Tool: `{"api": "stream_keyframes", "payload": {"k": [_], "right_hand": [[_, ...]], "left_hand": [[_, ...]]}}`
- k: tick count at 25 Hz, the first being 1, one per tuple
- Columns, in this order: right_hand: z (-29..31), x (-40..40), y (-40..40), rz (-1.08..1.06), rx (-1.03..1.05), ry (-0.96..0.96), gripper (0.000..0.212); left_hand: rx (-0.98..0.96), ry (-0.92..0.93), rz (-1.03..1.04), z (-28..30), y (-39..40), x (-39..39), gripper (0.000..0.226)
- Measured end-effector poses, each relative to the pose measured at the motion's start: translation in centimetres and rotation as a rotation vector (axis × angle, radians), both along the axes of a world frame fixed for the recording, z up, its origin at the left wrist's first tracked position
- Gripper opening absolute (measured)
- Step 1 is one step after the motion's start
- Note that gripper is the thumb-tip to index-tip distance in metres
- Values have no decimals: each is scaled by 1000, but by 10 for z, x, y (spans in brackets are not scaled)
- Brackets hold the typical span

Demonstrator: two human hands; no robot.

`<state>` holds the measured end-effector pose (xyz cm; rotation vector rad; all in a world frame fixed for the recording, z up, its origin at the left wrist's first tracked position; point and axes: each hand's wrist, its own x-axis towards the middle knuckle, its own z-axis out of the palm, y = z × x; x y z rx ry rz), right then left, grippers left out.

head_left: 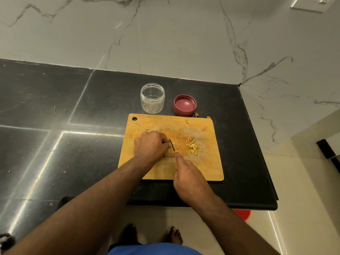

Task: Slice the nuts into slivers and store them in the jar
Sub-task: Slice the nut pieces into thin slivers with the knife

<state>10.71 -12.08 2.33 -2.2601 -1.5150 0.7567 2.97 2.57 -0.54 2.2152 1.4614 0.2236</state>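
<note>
Wooden board (202, 168) near counter (253, 162) edge

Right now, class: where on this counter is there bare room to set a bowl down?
Free: the black counter left of the board and jar; also the strip behind the jar and lid, up to the wall. Crowded: the board, with both hands, knife and slivers.

left grip (150, 145) curled, right grip (189, 178) clenched — forefinger out
</note>
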Motion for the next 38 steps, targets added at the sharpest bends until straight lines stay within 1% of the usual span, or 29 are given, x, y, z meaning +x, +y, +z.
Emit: {"api": "stream_keyframes", "payload": {"k": [6,10,12,15,18,26,32,38], "right_hand": [[1,-7,-24,-32,9,28,57],[2,-4,-36,-70,43,-35,57],[4,-2,-34,-79,82,-18,56],[5,-1,-27,-58,86,26,56],[3,-1,-20,-31,73,25,56],[1,4,-9,-38,79,-9,55],[-3,4,-11,-18,68,39,55],[-6,6,-5,10,52,43,56]], "left_hand": [[10,0,-1,0,0,1,16],[-2,-5,-9,-1,0,0,16],[-5,-9,-8,-2,-1,-1,17],[5,-12,-10,-3,-1,-1,18],[8,-10,-11,-2,-2,0,19],[6,-21,-7,-2,-2,-1,19],[8,-27,-7,-1,-2,-1,19],[11,-25,4,-1,-3,0,18]]}}
